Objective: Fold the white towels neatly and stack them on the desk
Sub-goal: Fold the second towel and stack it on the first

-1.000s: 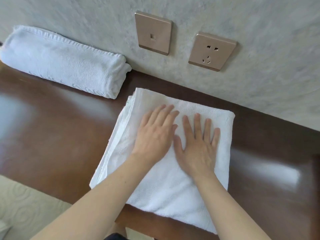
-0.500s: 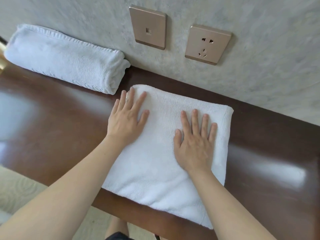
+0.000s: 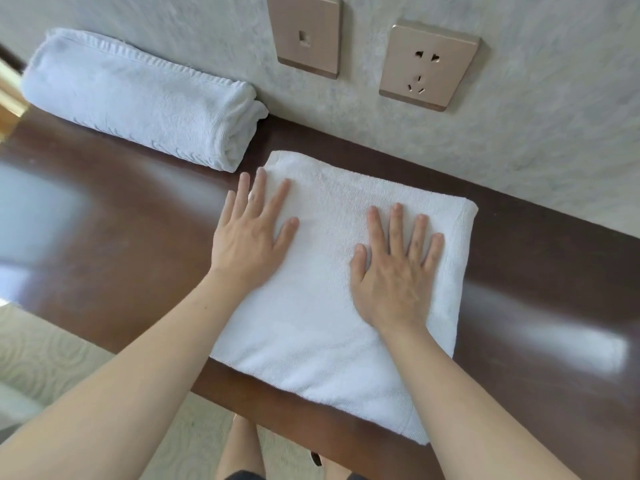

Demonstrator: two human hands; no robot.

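A folded white towel lies flat on the dark brown desk, its near edge hanging slightly over the desk's front. My left hand lies flat with spread fingers on the towel's left edge, fingertips partly over the desk. On the towel's right half rests my right hand, palm down, fingers straight. A second white towel, folded into a thick bundle, sits at the back left against the wall.
The grey wall behind the desk carries a switch plate and a power socket. Pale patterned floor shows below the desk's front edge. A wooden edge stands at the far left.
My left hand slid from the towel's middle to its left edge, flattening the loose layers there. My right hand stayed pressed on the right half.
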